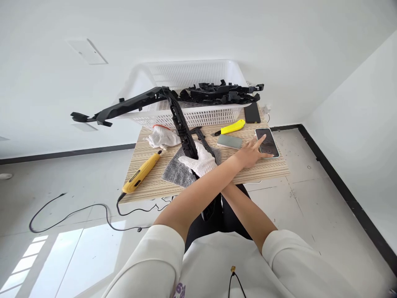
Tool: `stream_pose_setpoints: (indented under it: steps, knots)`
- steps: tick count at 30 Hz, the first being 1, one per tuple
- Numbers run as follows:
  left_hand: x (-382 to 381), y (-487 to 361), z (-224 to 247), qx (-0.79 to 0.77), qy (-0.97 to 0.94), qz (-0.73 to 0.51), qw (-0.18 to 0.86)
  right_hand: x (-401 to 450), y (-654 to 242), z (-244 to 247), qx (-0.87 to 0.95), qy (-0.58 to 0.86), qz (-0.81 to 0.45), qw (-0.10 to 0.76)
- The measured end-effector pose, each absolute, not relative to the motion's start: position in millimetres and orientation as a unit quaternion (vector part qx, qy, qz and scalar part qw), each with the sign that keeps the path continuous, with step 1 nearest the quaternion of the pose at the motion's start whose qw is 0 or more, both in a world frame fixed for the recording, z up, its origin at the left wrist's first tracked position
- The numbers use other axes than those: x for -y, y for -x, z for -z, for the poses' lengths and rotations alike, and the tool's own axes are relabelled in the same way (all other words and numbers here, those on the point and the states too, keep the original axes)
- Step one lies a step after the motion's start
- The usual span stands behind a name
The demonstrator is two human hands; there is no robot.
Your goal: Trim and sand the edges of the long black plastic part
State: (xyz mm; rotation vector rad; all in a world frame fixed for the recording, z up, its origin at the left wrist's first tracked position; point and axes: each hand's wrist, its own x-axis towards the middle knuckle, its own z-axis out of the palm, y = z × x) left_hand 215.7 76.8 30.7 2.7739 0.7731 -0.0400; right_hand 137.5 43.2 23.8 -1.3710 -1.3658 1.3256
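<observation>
My forearms cross over the table. My left hand (252,153), bare, reaches to the right with spread fingers touching a phone (268,142) with a dark screen. On the left, my right hand (203,160) wears a white knit glove and grips a long, bent black plastic part (178,116). One arm of this part stretches far left past the basket, and its lower end hangs over the table edge near my lap. A grey cloth (178,170) lies under the gloved hand. Just beyond that hand is a black caliper (200,134), partly covered.
A white basket (186,117) at the back holds several black plastic parts (217,93). On the wooden table (151,182) lie a yellow corded tool (141,173), a white glove (163,138), a yellow utility knife (232,127), a grey-green block (229,141) and a black phone-like slab (252,113).
</observation>
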Motion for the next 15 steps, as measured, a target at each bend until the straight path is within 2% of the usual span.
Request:
stream_pose_setpoints:
  steps: [3,6,15]
  knots:
    - [-78.7,-217.0,-26.9,-0.333,-0.939,-0.025,0.086,-43.9,-137.4,-22.7,0.538,0.54,-0.519,0.387]
    - [-83.0,-217.8,-23.6,-0.385,-0.918,-0.03,0.094,-44.2,-136.6,-21.6,0.535,0.547,-0.517,0.384]
    - [-89.4,-222.8,-17.3,-0.388,-0.917,-0.012,0.089,-45.2,-136.5,-19.8,0.537,0.543,-0.518,0.385]
